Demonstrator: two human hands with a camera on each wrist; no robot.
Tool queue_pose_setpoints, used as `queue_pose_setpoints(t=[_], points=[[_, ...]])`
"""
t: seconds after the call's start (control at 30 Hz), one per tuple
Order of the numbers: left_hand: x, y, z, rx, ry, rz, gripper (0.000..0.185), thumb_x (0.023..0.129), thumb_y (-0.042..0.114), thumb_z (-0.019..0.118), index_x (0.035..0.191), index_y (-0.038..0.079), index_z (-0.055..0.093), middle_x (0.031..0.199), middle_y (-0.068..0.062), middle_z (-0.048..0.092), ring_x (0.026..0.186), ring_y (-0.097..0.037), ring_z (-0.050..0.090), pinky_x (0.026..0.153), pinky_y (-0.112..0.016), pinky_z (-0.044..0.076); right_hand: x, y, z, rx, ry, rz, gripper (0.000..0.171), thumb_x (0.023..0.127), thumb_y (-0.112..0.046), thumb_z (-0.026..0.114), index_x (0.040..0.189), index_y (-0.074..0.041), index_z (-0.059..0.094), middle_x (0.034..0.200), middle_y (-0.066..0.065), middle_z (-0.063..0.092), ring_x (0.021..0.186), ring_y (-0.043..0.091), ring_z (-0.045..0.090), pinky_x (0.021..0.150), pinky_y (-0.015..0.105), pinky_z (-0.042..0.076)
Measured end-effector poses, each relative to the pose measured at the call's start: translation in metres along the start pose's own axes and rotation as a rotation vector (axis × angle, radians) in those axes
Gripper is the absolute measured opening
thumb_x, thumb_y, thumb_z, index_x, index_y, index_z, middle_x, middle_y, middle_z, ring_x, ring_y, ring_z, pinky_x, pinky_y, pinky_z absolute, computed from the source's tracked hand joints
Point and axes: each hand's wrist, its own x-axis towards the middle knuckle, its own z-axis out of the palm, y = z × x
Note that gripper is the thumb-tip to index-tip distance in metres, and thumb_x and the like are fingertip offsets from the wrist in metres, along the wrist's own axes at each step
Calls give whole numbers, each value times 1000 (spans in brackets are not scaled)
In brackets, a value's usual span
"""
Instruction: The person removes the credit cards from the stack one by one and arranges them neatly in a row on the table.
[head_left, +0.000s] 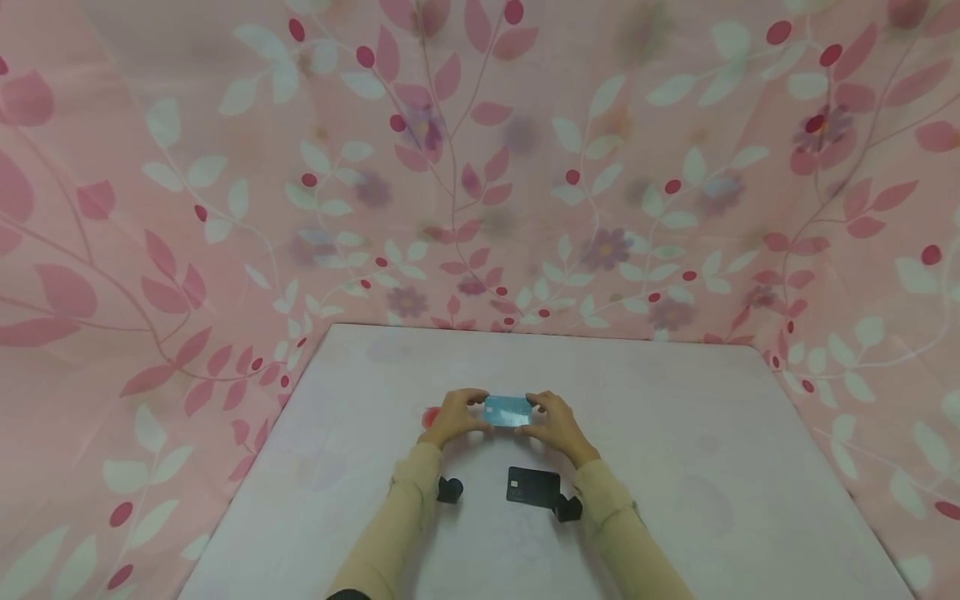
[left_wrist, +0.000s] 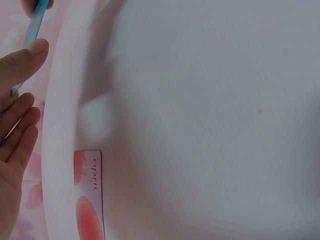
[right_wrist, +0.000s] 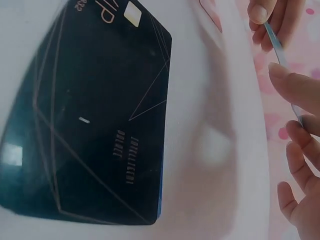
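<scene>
— Pinching a thin light-blue plastic card [head_left: 508, 410] by its short ends, left hand [head_left: 452, 419] and right hand [head_left: 557, 428], above the white tabletop [head_left: 712, 467].

— Lying flat nearer the body: black card with fine line pattern [head_left: 533, 486]; red-and-white card [left_wrist: 89, 195] by the left hand.

The blue card [head_left: 509, 410] held between the hands looks like thin, stiff plastic with a slight sheen. The black card [head_left: 533, 487] lying nearer on the bench [head_left: 675, 467] is smooth plastic, glossy enough to catch soft reflections, with fine metallic-looking lines and lettering. The red-and-white card [left_wrist: 89, 192] to the left is plastic too. The bench has a smooth, matt, pale surface. The backdrop [head_left: 480, 167] is thin printed cloth, matt, softly creased.
</scene>
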Motion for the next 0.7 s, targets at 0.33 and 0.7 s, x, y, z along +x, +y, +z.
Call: queue_pose_setpoints(t=[0.33, 0.7], points=[[6, -9, 3, 34, -29, -79, 57, 68, 12, 83, 118, -3, 61, 118, -18, 62, 110, -32, 57, 96, -44, 46, 12, 12, 13, -20, -27, 14, 63, 67, -18, 84, 119, 6, 58, 105, 15, 61, 91, 28, 58, 78, 43, 49], [9, -14, 6, 129, -19, -72, 57, 64, 10, 85, 114, -4, 63, 112, -18, 64, 109, -32, 57, 97, -44, 43, 15, 10, 22, -119, -88, 52, 65, 71, -24, 82, 121, 7, 56, 106, 18, 60, 97, 31, 55, 84, 51, 44]])
